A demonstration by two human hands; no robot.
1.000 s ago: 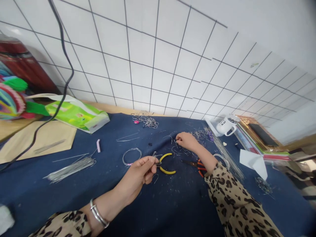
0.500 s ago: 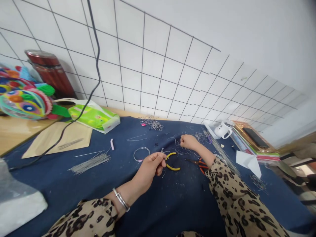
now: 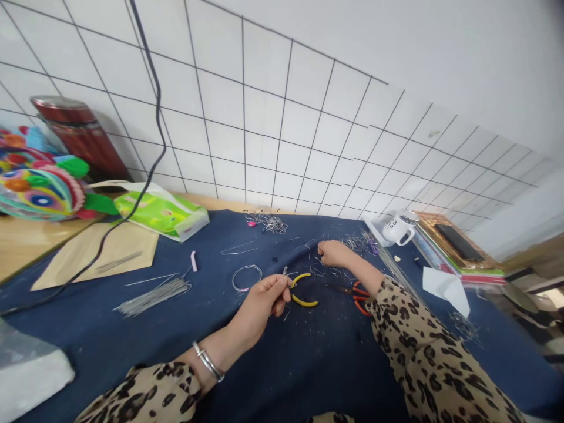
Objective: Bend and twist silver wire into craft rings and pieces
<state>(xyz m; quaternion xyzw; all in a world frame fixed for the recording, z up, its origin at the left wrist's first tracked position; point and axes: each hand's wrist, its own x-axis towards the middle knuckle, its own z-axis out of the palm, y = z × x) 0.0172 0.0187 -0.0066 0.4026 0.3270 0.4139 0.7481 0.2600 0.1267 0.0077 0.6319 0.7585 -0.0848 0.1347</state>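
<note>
My left hand (image 3: pixel 269 295) is closed in a pinch around a small piece of bent wire (image 3: pixel 285 271), whose loops stick up past the fingertips. Right beside those fingertips lie pliers with yellow handles (image 3: pixel 305 303), their jaws partly hidden behind the hand. My right hand (image 3: pixel 333 254) is reached out over loose wire scraps (image 3: pixel 326 271), fingers closed; whatever they pinch is too small to make out. Below the right wrist lie scissors with orange handles (image 3: pixel 360 298). A wire ring (image 3: pixel 247 278) rests on the blue cloth (image 3: pixel 308 364) just left of my left hand.
Straight wires (image 3: pixel 152 298) lie bundled at left, near a brown envelope (image 3: pixel 74 258) and a green packet (image 3: pixel 163 214). Tangled wire (image 3: pixel 271 222) sits by the wall. A white mug (image 3: pixel 400 228) and stacked books (image 3: pixel 458 258) stand at right. A black cable (image 3: pixel 154 153) hangs at left.
The whole view has shifted slightly, so the things on the table appear a little further left. Both hands keep nearly the same pose, the left pinching the wire and the right over the scraps.
</note>
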